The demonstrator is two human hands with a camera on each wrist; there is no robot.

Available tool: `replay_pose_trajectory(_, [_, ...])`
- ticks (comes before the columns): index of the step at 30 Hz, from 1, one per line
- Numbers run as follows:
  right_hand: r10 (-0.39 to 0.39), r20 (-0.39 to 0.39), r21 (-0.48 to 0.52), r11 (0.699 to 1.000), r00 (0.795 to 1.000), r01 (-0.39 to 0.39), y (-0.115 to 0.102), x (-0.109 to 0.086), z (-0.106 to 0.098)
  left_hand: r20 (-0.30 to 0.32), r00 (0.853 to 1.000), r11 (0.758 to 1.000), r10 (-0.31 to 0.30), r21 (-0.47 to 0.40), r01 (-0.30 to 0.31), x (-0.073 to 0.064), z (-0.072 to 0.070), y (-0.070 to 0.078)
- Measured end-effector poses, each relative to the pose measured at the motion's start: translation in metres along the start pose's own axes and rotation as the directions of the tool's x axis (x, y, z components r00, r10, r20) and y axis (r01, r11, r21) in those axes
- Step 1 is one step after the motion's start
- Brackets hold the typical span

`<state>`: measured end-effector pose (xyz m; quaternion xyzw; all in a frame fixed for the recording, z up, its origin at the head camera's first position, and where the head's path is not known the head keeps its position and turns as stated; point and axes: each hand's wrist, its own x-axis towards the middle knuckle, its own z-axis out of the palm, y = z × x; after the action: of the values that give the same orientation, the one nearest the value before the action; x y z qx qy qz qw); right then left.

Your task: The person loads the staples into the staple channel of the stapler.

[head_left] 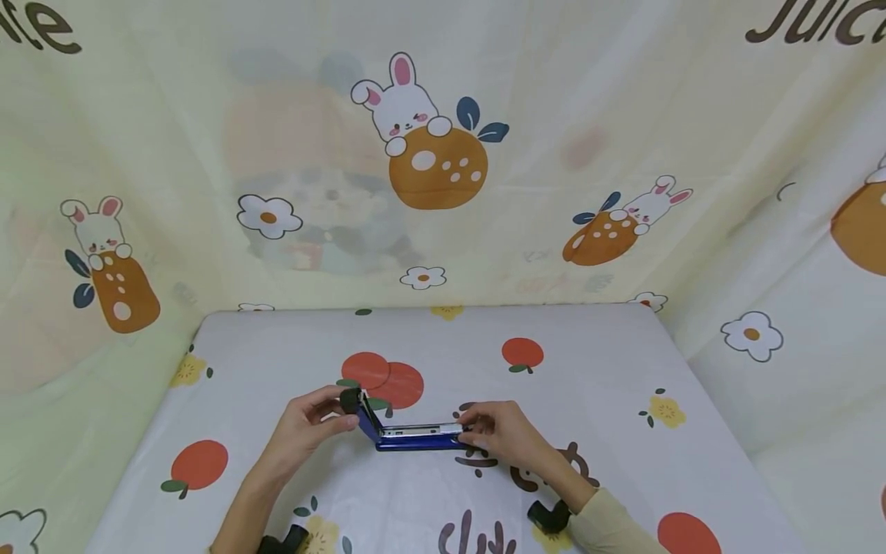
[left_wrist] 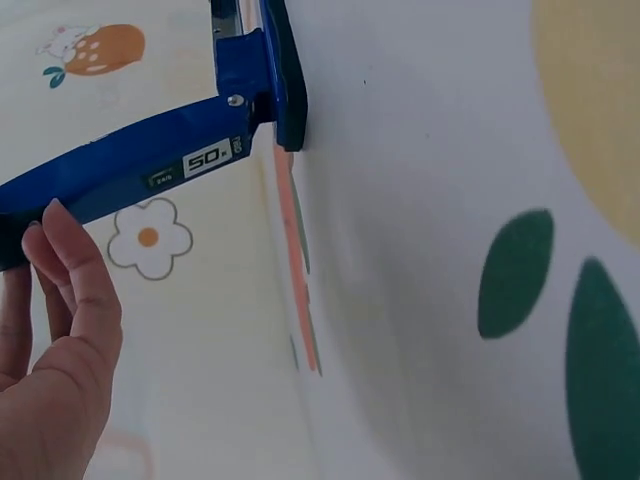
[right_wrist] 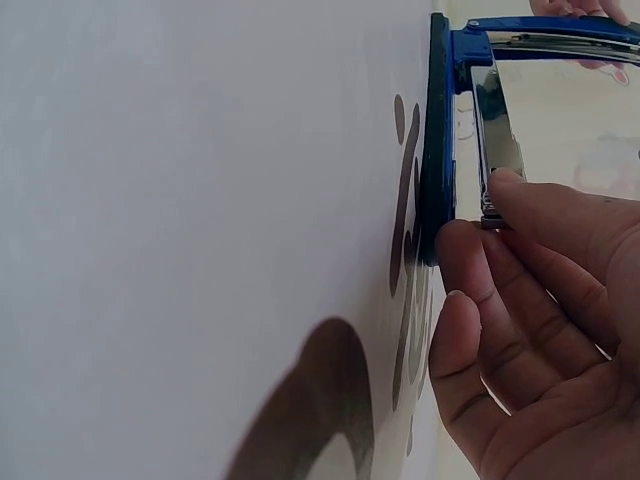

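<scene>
A blue stapler (head_left: 418,444) lies on the table with its top arm swung up and back to the left, baring the silver staple magazine (head_left: 422,431). My left hand (head_left: 314,419) pinches the black tip of the raised arm between thumb and fingers. In the left wrist view, a "50" label (left_wrist: 208,157) shows on the side of that arm (left_wrist: 120,165). My right hand (head_left: 501,432) grips the free end of the magazine, thumb on top and fingers beneath, as the right wrist view shows. The base (right_wrist: 437,150) stands against the tabletop.
A white cloth printed with fruit and flowers covers the table (head_left: 588,369). Patterned curtains (head_left: 526,231) hang behind it and at both sides. Black wrist straps (head_left: 549,517) sit near my forearms.
</scene>
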<state>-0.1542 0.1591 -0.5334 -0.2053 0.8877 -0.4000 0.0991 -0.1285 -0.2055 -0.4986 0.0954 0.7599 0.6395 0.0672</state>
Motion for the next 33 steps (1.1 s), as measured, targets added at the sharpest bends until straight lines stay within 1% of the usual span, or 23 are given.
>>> replay_pose_trajectory(8, [-0.006,0.001,-0.004,1.0,1.0,0.006,0.0,0.0,0.0,0.03,0.999,0.999,0.035,-0.035,-0.034,0.004,0.008,0.003])
replay_pose_trajectory(11, [-0.008,-0.002,-0.007,1.0,1.0,0.008,0.0,0.0,0.001,0.032,0.999,0.999,0.027,-0.029,-0.026,0.007,0.012,0.004])
replay_pose_trajectory(15, [-0.007,-0.003,-0.014,1.0,1.0,0.007,0.0,0.001,0.001,0.029,0.999,1.0,0.024,-0.001,-0.024,0.009,0.015,0.005])
replay_pose_trajectory(19, [-0.009,-0.004,-0.015,1.0,1.0,0.008,0.0,0.001,0.001,0.033,0.998,0.999,0.044,0.012,-0.044,0.012,0.017,0.005])
replay_pose_trajectory(27, [0.004,-0.007,-0.007,1.0,1.0,-0.004,0.0,-0.001,0.0,0.066,0.993,0.995,0.096,0.018,-0.098,0.018,0.025,0.003])
replay_pose_trajectory(33, [0.009,0.0,0.0,1.0,1.0,-0.009,0.0,0.0,0.0,0.085,0.987,0.991,0.134,0.003,-0.135,0.022,0.031,0.005])
